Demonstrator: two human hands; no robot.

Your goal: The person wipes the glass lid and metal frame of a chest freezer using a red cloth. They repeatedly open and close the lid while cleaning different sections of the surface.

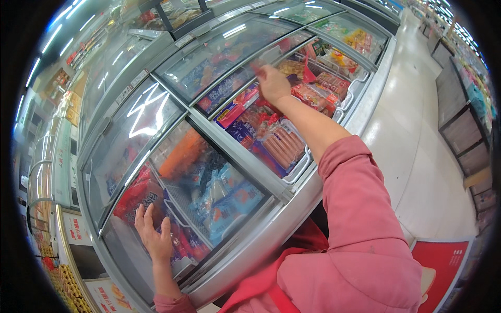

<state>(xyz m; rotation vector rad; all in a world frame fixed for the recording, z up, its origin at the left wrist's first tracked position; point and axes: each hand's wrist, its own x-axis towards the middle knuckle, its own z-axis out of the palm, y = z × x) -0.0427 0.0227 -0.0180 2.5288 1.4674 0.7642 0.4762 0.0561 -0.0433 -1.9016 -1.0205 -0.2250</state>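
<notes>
A long chest freezer with sliding glass lids stands before me, its metal front rim [258, 242] nearest my body. My left hand [154, 234] is over the glass lid of the near left section, fingers spread, holding nothing. Under that glass lie light-blue bags [231, 199] and a red bag [143, 195] of frozen food. My right hand [274, 82], blurred, is above the uncovered part of the middle section, near the lid's edge; a small reddish shape is at its fingertips, too unclear to name. Below it are packs of sausages [283, 144] and red-wrapped meat packs [315, 98] in white wire baskets [305, 166].
Another glass-topped freezer [117, 58] stands beyond at the upper left. A pale floor aisle [403, 156] runs along the right, with dark shelving units [456, 113] past it. Egg trays [70, 289] are at the lower left, and a red panel [440, 270] is at the lower right.
</notes>
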